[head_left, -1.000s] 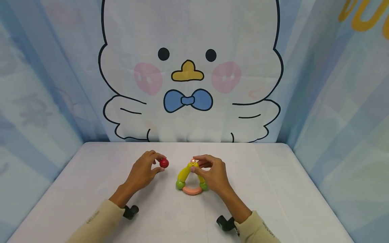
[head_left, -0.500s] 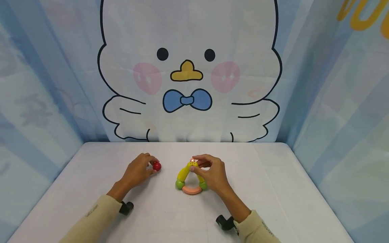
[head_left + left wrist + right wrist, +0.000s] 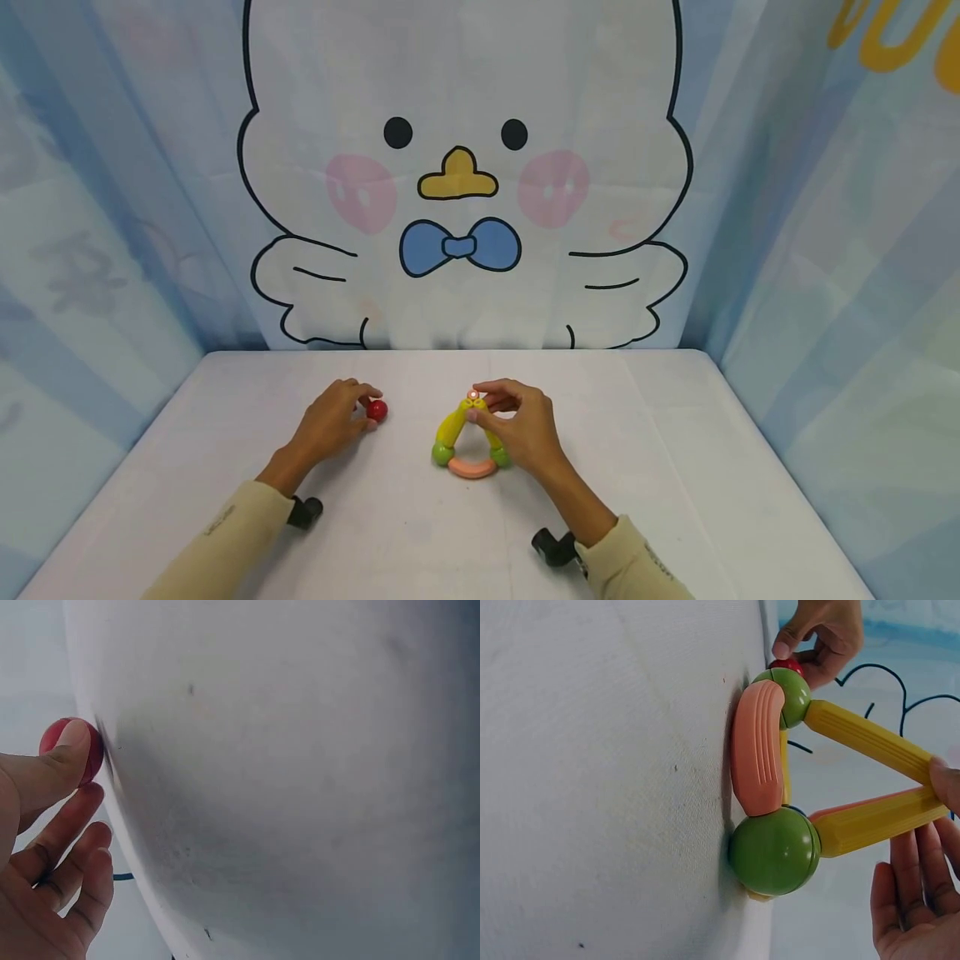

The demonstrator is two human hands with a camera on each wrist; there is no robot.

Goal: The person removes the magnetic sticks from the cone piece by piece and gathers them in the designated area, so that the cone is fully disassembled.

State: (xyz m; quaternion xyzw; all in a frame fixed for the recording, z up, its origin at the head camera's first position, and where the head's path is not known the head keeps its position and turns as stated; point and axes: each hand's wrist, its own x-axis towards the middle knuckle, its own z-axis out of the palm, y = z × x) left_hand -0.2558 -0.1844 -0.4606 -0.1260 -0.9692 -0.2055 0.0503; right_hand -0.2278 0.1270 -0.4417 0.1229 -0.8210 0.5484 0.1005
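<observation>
In the head view my left hand [image 3: 328, 423] pinches a small red ball [image 3: 377, 411] between thumb and fingers. The left wrist view puts that ball [image 3: 91, 761] right at the tabletop, my thumb across it and the other fingers partly bent. My right hand [image 3: 527, 423] holds the top of a toy frame built of magnetic sticks and balls. Yellow sticks [image 3: 452, 427] lean together there, near a small orange-pink piece [image 3: 473, 395]. Green balls [image 3: 774, 851] form its lower corners, joined by a curved orange-pink stick [image 3: 757, 750]. The frame stands on the table.
A white-covered table [image 3: 420, 542] carries everything. Behind it hangs a cloth backdrop [image 3: 465, 308] printed with a cartoon bird, and pale blue curtains [image 3: 97, 250] close off the sides. A black camera mount [image 3: 553, 547] sits at the right wrist.
My left hand has moved left and slightly down with the red ball, away from the toy frame. My right hand keeps its hold on the frame's top, almost unmoved.
</observation>
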